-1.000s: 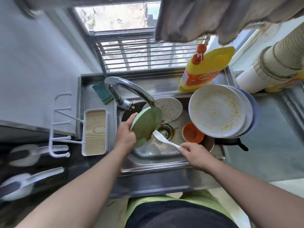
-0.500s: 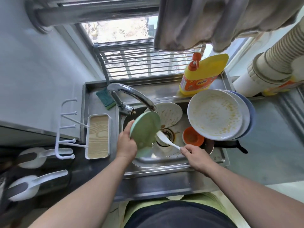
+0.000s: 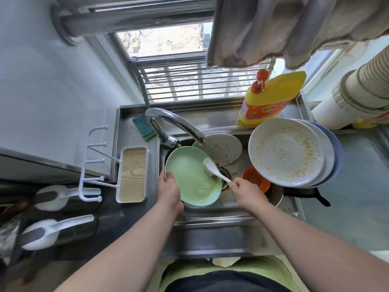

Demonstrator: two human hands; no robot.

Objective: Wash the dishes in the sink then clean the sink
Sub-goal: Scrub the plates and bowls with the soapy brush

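A light green plate [image 3: 189, 178] lies face up over the steel sink [image 3: 210, 213], and my left hand [image 3: 169, 189] grips its left rim. My right hand [image 3: 247, 191] holds the handle of a white dish brush [image 3: 214, 170], whose bristle head rests on the plate's right side. Behind it a soiled beige plate [image 3: 223, 148] leans under the faucet [image 3: 179, 125]. An orange bowl [image 3: 254, 179] sits at the sink's right. A stack of dirty plates [image 3: 288, 148] with yellow food residue overhangs the right edge.
A yellow detergent bottle [image 3: 269, 98] stands on the back ledge, a green sponge [image 3: 144, 127] at the back left. A white tray with hooks [image 3: 131, 174] lies left of the sink. A black pan handle [image 3: 305, 196] pokes out under the plates. Cloths hang overhead.
The green plate has turned from edge-on to face up toward me. The brush has moved left from above the drain onto the plate's surface.
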